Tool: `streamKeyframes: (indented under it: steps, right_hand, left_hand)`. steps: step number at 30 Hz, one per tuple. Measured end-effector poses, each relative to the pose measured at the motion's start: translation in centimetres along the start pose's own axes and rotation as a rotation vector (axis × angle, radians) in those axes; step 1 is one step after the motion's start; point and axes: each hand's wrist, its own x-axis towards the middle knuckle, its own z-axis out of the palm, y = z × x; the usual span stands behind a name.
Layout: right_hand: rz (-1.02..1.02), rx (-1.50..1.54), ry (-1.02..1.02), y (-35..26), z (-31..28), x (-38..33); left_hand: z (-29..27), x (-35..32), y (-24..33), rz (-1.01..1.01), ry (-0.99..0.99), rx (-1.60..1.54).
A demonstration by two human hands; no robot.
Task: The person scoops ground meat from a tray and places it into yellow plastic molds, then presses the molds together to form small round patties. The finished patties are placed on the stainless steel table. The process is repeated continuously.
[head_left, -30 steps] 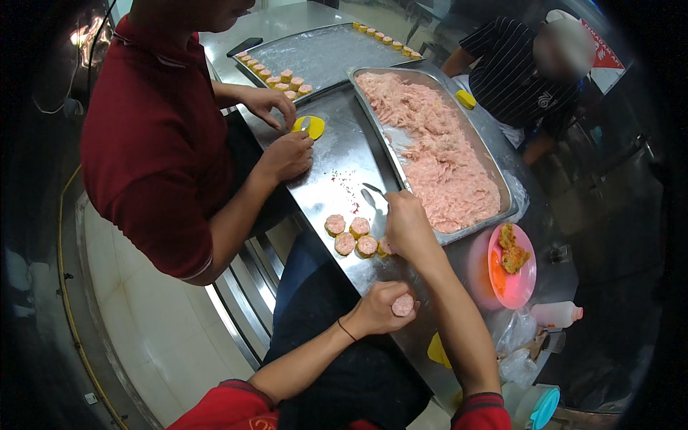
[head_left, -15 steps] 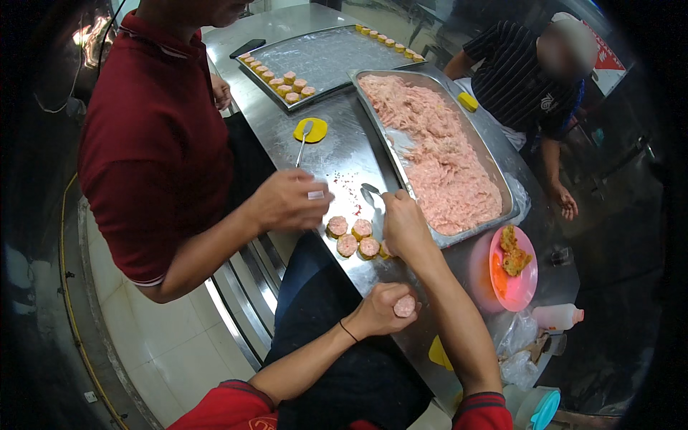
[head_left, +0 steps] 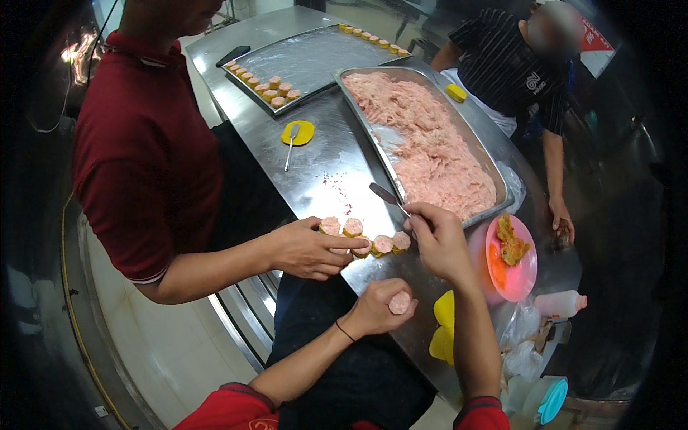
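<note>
My left hand (head_left: 374,308) is closed around a dumpling, its flat pink meat top (head_left: 400,302) showing above the fingers. In my right hand (head_left: 438,242) is a small metal spatula (head_left: 387,194), its blade pointing up and left beside the tray of minced meat (head_left: 448,154). Several open-topped dumplings (head_left: 383,245) in yellow wrappers stand on the steel table between my hands and a co-worker's hand (head_left: 315,249), which reaches in from the left and touches some of them. Two stacks of yellow wrappers (head_left: 444,309) lie by my right forearm, which partly hides them.
At the far end lies a large flat tray (head_left: 308,61) with dumplings along its edges. Another spatula (head_left: 290,149) rests on yellow wrappers (head_left: 302,132). On the right are a pink bowl (head_left: 527,269) with food, a bottle (head_left: 559,304) and plastic bags. Another person stands across the table.
My right hand has moved right and slightly down with the spatula, away from the dumplings. The co-worker's hand has come down onto the dumplings. My left hand still holds its dumpling.
</note>
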Motion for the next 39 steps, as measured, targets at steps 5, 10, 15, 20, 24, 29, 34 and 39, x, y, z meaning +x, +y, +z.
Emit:
streamKeyframes:
  steps: [5, 10, 15, 20, 24, 29, 34, 39]
  right_hand:
    - [0.035, 0.154, 0.083, 0.2, -2.7, -7.9]
    - [-0.134, -0.080, 0.058, 0.6, -3.2, -14.1]
    - [-0.101, -0.141, 0.099, 0.7, -2.8, -17.1]
    - [-0.199, -0.302, 0.106, 1.4, -3.0, -17.6]
    - [-0.240, -0.316, 0.086, 1.9, -3.2, -17.6]
    - [-0.249, -0.323, 0.117, 2.2, -3.5, -17.5]
    - [-0.259, -0.315, 0.056, 2.4, -3.5, -17.5]
    - [-0.221, -0.265, 0.084, 2.4, -3.4, -17.7]
  left_hand:
    - [-0.1, 0.2, 0.6, -0.073, 0.001, -0.012]
    - [-0.1, 0.5, 0.7, -0.172, -0.002, 0.003]
    - [-0.2, 0.7, 1.0, -0.207, -0.060, 0.036]
    - [-0.2, 0.8, 1.0, -0.186, -0.077, 0.042]
    - [-0.3, 0.8, 0.9, -0.166, -0.087, 0.052]
    - [-0.2, 0.9, 0.9, -0.154, -0.082, 0.068]
    - [-0.3, 1.0, 1.1, -0.191, -0.108, 0.057]
    - [-0.2, 0.9, 1.0, -0.140, -0.079, 0.054]
